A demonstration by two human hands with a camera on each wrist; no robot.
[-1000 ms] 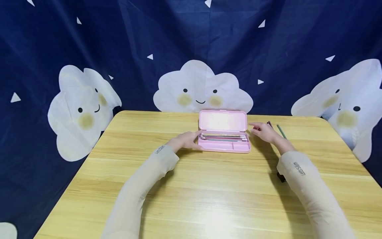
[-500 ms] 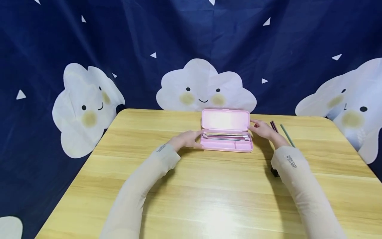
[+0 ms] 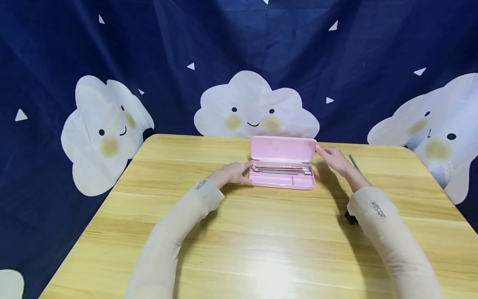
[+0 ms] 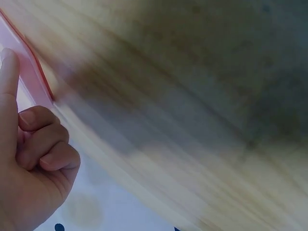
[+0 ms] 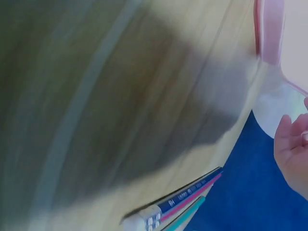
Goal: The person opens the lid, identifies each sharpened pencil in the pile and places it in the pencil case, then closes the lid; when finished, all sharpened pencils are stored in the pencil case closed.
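Note:
A pink pencil case stands open near the back of the table, with several pencils lying lengthwise in its rear compartment. My left hand grips the case's left end, thumb at the front corner. In the left wrist view one digit lies straight along the pink case, while other fingers curl beside it. The raised lid leans back at the hinge. My right hand pinches the lid's upper right corner; in the right wrist view the hand shows only partly, its fingers bent near the lid's edge.
On the table right of the case lie a green pencil, a dark blue pencil with a white end and a pink one. Behind the table's far edge hangs a blue curtain with smiling clouds.
My right hand has moved from beside the case to the lid's upper right corner. The lid has tipped forward slightly and lost its bright glare. My left hand stays at the left end.

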